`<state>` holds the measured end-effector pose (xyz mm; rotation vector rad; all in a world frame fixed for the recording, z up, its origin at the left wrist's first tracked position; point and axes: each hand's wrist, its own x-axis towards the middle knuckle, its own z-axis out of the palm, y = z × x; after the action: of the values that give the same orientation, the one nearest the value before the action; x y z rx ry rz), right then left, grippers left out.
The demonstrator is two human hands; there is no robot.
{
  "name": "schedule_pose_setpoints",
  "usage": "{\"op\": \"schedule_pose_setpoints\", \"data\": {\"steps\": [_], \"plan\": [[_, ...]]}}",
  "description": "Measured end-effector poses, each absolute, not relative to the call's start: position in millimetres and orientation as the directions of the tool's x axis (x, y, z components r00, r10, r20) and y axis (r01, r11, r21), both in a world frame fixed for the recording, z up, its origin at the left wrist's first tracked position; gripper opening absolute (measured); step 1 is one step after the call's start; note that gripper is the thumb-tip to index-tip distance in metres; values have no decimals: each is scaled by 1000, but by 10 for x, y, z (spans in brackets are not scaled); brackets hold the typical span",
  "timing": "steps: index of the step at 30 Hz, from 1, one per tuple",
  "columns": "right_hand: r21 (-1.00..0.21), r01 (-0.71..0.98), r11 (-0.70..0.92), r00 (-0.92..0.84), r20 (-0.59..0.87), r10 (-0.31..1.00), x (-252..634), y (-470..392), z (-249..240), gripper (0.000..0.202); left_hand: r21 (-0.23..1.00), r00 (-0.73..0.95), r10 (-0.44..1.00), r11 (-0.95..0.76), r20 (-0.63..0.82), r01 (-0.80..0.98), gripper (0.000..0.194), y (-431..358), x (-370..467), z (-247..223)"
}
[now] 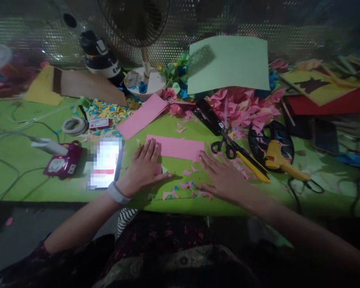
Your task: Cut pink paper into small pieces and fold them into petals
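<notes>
Fingers (148,150) of left hand (141,168) open, flat, thumb wide apart; tips on left end of pink strip (181,148). Right hand (223,176) open, thumb apart, fingertips at strip's right end. Strip: paper, smooth, rectangular. Beyond left fingertips: pink sheets (142,117), oblong. Between thumbs: paper scraps (186,185), small, pointed. Beyond right fingertips: scissors (230,151), black looped handles.

Craft table (30,190) with paper scraps (186,185)
</notes>
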<state>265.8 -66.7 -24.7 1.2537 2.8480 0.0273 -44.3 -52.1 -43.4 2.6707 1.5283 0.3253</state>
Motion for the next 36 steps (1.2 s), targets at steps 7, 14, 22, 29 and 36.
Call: {"op": "schedule_pose_setpoints", "data": {"steps": [7,14,22,29,36], "plan": [[-52,785,617,-619,-81,781,2546,-193,-211,95,186,385,923,-380,10,906,108,-416,-434,-333],[-78,835,545,-550,-85,831,2472,-185,127,71,165,371,926,-356,-72,920,112,-410,-459,-263],[-587,780,215,-533,-444,720,1468,357,447,26,179,406,913,-394,-33,902,104,-422,-468,-307],[-613,790,24,-527,-658,538,1245,679,248,24,169,351,932,-333,-89,928,111,-425,-418,-251],[-419,907,54,-365,-712,600,1571,717,320,33,168,377,926,-366,-33,915,111,-431,-446,-287]]}}
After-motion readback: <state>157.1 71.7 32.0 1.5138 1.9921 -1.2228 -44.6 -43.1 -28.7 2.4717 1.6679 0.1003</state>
